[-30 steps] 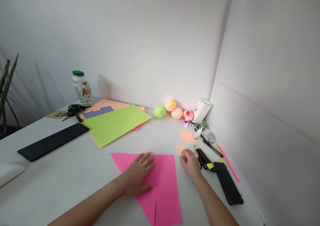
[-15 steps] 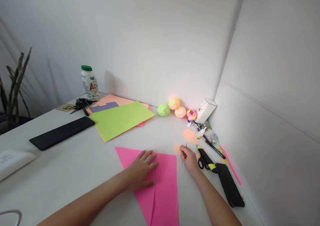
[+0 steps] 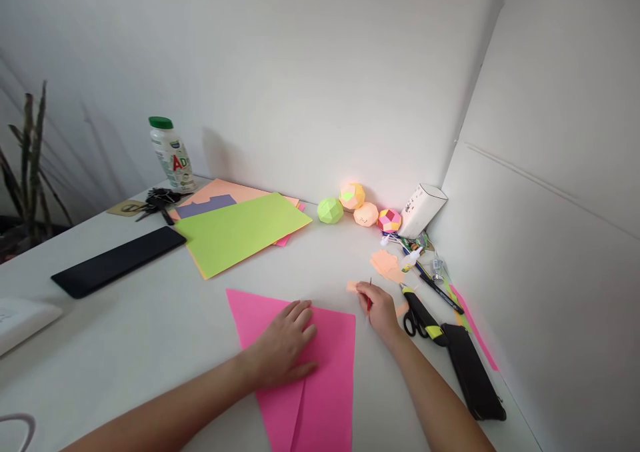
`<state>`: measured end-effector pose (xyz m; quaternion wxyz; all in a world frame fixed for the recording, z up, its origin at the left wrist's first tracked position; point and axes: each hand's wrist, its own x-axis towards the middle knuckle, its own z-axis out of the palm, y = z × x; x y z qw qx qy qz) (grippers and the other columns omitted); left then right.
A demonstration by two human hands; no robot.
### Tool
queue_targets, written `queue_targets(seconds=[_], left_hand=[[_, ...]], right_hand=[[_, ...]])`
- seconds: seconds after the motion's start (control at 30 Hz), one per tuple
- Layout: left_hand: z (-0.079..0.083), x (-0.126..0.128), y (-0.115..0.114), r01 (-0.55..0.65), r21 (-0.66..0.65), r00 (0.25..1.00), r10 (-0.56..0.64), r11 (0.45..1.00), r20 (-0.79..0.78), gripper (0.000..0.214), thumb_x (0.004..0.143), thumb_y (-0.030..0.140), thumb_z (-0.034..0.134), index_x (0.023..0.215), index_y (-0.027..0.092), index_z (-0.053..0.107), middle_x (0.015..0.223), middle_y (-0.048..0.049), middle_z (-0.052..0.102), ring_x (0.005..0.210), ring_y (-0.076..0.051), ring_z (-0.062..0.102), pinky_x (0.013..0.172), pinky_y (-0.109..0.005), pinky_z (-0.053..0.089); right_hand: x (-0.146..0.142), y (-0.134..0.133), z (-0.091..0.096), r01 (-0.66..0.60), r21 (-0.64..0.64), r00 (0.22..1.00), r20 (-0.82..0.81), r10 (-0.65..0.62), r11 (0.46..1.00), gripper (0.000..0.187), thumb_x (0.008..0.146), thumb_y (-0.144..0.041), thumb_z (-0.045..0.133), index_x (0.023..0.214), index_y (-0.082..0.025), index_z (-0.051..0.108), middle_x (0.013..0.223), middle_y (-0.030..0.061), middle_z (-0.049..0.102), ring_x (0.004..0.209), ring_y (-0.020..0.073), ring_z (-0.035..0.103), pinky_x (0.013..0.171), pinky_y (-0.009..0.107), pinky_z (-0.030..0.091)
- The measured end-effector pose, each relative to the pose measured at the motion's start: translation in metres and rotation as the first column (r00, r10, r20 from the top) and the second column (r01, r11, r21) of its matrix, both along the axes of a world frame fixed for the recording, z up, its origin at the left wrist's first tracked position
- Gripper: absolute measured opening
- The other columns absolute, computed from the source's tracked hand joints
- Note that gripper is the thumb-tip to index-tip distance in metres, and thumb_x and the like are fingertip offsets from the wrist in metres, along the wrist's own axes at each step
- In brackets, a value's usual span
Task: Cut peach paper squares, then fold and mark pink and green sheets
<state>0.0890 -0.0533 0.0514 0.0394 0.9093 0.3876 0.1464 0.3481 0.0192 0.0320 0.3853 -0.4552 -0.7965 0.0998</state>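
My left hand (image 3: pixel 287 342) lies on a bright pink sheet of paper (image 3: pixel 327 372), fingers stretched out and thumb apart. A folded flap of the sheet, with its edge running down toward me, shows below the thumb. To the right of the sheet, my right hand (image 3: pixel 377 309) is closed around a thin red stick-like tool (image 3: pixel 369 303); its exact kind is unclear. The fingertips of that hand are at a small peach paper scrap (image 3: pixel 351 286). Close by on the right are scissors (image 3: pixel 414 323), partly covered by a black and yellow utility knife (image 3: pixel 423 315).
Lime-green paper (image 3: pixel 245 235) lies over other sheets at the back. Several paper polyhedra (image 3: pixel 330 211) stand near the wall, by a white box (image 3: pixel 424 211). Peach scraps (image 3: pixel 386 264) and a black pouch (image 3: pixel 473 372) are at right; a dark flat panel (image 3: pixel 117 262) is at left.
My left hand's fingers have drawn slightly closer together, and the pink sheet has turned a little. My right hand keeps its grip on the red tool. The whole view has shifted slightly.
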Motion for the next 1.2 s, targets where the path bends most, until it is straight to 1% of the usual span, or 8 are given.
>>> queue_targets(seconds=[0.2,0.3,0.37,0.47,0.7,0.8,0.97,1.2], left_hand=[[-0.008,0.008,-0.011,-0.067,0.052,0.998,0.067,0.996,-0.008,0.021,0.085,0.033,0.057,0.088,0.013,0.064,0.114,-0.0164,0.061,0.122,-0.036,0.047,0.103,-0.051,0.039],[-0.010,0.009,-0.014,-0.020,0.052,1.000,0.020,0.998,-0.003,0.034,0.085,0.025,0.053,0.116,0.010,0.059,0.133,-0.0187,0.051,0.132,-0.038,0.038,0.107,-0.053,0.034],[-0.012,0.010,-0.013,0.080,0.045,0.997,-0.079,0.996,-0.018,0.057,0.081,0.017,0.053,0.137,0.010,0.043,0.145,-0.0173,0.041,0.137,-0.036,0.029,0.110,-0.052,0.031],[-0.017,0.011,-0.013,0.199,0.015,0.979,-0.198,0.980,-0.045,0.073,0.073,0.010,0.054,0.143,0.007,0.034,0.149,-0.0166,0.036,0.140,-0.036,0.025,0.112,-0.053,0.027],[-0.019,0.005,-0.015,0.246,0.089,0.967,-0.250,0.965,0.038,0.060,0.076,0.005,0.048,0.135,0.007,0.045,0.139,-0.0163,0.049,0.136,-0.034,0.032,0.111,-0.058,0.025],[-0.013,0.004,-0.014,0.273,0.100,0.961,-0.276,0.957,0.022,0.055,0.081,0.010,0.046,0.136,0.009,0.045,0.140,-0.0149,0.049,0.135,-0.032,0.034,0.110,-0.058,0.026],[-0.009,0.012,-0.012,0.225,0.121,0.973,-0.229,0.967,0.023,0.044,0.092,0.037,0.046,0.129,0.017,0.055,0.134,-0.0089,0.055,0.129,-0.029,0.041,0.113,-0.052,0.019],[-0.017,0.019,-0.012,0.137,0.103,0.983,-0.148,0.985,0.112,0.039,0.092,0.040,0.048,0.121,0.020,0.063,0.125,-0.0045,0.062,0.126,-0.025,0.043,0.116,-0.046,0.015]], right_hand=[[-0.020,-0.042,0.014,-0.131,-0.022,0.991,-0.031,0.130,0.991,0.018,0.091,-0.017,0.050,0.099,-0.020,0.067,0.100,0.0065,0.073,0.096,0.0203,0.069,0.086,0.036,0.058],[-0.029,-0.063,0.025,-0.293,-0.059,0.951,0.087,0.297,0.954,0.021,0.090,-0.012,0.050,0.095,-0.021,0.068,0.107,0.0059,0.072,0.109,0.0205,0.064,0.098,0.038,0.052],[-0.032,-0.069,0.030,-0.316,-0.079,0.933,0.157,0.325,0.945,0.024,0.091,-0.008,0.047,0.095,-0.020,0.067,0.111,0.0076,0.070,0.115,0.0209,0.060,0.101,0.040,0.050],[-0.029,-0.069,0.032,-0.309,-0.064,0.928,0.196,0.315,0.949,0.025,0.091,-0.007,0.045,0.098,-0.018,0.066,0.111,0.0086,0.070,0.118,0.0205,0.058,0.101,0.038,0.052],[-0.019,-0.084,0.028,-0.249,0.048,0.889,0.408,0.208,0.967,0.036,0.084,0.001,0.038,0.103,-0.013,0.066,0.116,0.0133,0.068,0.121,0.0248,0.055,0.098,0.043,0.052],[-0.020,-0.095,0.026,-0.247,0.115,0.859,0.486,0.163,0.962,0.036,0.084,0.002,0.038,0.103,-0.009,0.066,0.113,0.0167,0.069,0.120,0.0273,0.056,0.095,0.044,0.054],[-0.023,-0.096,0.024,-0.212,0.128,0.854,0.506,0.120,0.969,0.028,0.088,-0.001,0.044,0.101,-0.008,0.068,0.109,0.0165,0.071,0.119,0.0281,0.057,0.096,0.043,0.054],[-0.024,-0.093,0.026,-0.208,0.139,0.865,0.488,0.116,0.968,0.031,0.088,-0.001,0.040,0.098,-0.007,0.069,0.109,0.0170,0.071,0.119,0.0300,0.057,0.094,0.043,0.055]])
